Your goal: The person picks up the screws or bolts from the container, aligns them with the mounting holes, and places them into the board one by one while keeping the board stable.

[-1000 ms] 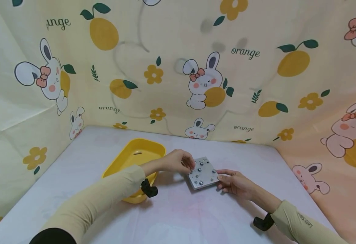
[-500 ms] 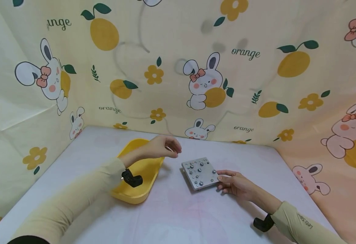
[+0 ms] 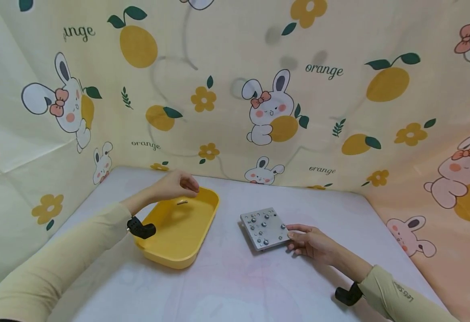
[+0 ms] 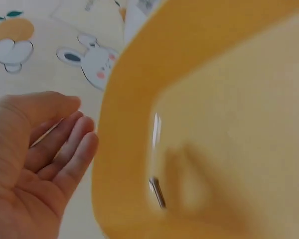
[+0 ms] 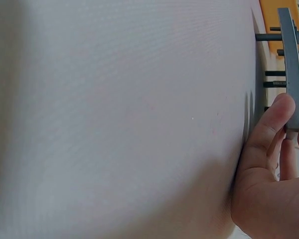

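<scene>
A square grey metal plate [image 3: 273, 229] with several screws in its face is tilted slightly above the white table. My right hand [image 3: 313, 243] grips its right edge between thumb and fingers. In the right wrist view, dark screw shanks [image 5: 275, 73] stick out below the plate. My left hand [image 3: 174, 185] hovers over the far end of a yellow tray [image 3: 170, 261]. In the left wrist view its fingers are loosely bent, and nothing shows between them. One small metal screw [image 4: 158, 193] lies in the tray near that hand.
The white table [image 3: 226, 286] runs back to a cloth [image 3: 218, 49] printed with rabbits and oranges, which also closes off both sides. Each wrist wears a black camera, such as the left one [image 3: 141, 229].
My left hand has left the plate's left edge and moved left to above the tray's far end. The right hand and the plate have stayed in place.
</scene>
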### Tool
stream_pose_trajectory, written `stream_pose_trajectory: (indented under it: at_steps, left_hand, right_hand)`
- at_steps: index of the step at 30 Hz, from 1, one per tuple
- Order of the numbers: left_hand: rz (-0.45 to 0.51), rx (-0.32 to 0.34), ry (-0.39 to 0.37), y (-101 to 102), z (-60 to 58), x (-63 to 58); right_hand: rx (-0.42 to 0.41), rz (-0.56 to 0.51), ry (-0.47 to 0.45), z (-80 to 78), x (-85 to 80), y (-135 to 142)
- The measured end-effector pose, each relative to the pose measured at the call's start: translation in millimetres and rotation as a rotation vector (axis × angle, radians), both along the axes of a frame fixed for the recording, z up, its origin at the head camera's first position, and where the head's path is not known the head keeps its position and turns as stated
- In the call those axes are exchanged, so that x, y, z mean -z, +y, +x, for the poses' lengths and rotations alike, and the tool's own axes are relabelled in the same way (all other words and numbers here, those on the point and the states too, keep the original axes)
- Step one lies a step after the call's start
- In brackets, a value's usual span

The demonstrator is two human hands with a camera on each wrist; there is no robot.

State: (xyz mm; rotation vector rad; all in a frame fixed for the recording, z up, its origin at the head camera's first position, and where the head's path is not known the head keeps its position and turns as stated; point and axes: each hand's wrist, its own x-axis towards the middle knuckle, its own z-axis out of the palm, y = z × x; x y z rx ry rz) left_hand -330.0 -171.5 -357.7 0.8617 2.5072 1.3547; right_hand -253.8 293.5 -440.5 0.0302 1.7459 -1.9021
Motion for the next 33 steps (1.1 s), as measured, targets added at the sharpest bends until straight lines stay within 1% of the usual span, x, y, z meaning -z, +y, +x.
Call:
stream_pose_trajectory:
  at_steps: [5, 9, 11, 15, 18, 22, 29, 31, 33]
  left_hand:
    - [-0.021, 0.015, -0.078, -9.9, -5.0, 8.5]
    - [-0.048, 0.035, -0.098, -11.5, -9.9, 13.6]
    - [-0.079, 0.041, -0.090, -11.1, -11.9, 15.6]
    - [-0.169, 0.043, -0.049, -9.6, -14.9, 19.9]
    - [-0.213, 0.040, -0.025, -8.1, -15.7, 22.2]
    - [-0.228, 0.030, -0.024, -6.9, -14.5, 23.6]
    - [-0.249, 0.006, 0.018, -6.9, -15.8, 28.9]
    - [-0.266, -0.013, 0.017, -6.6, -16.1, 31.1]
    - [-0.299, -0.033, 0.034, -6.0, -16.1, 32.8]
  right_hand:
    - [-0.005, -0.002, 0.000, -0.8, -0.6, 1.4]
    - [-0.014, 0.001, 0.003, -1.9, -0.2, 2.0]
    - [-0.017, 0.000, 0.000, -2.2, 0.1, 2.2]
    - [-0.020, -0.001, -0.002, -2.3, 0.8, 2.8]
    - [-0.018, -0.002, 0.004, -1.8, 0.8, 3.1]
    - [-0.013, 0.001, 0.012, -0.8, 1.2, 2.6]
    - [-0.007, 0.005, 0.007, 0.2, 0.9, 2.3]
    - [-0.003, 0.008, 0.006, 0.6, 0.4, 1.9]
    - [-0.001, 0.010, 0.006, 1.1, -0.3, 1.4]
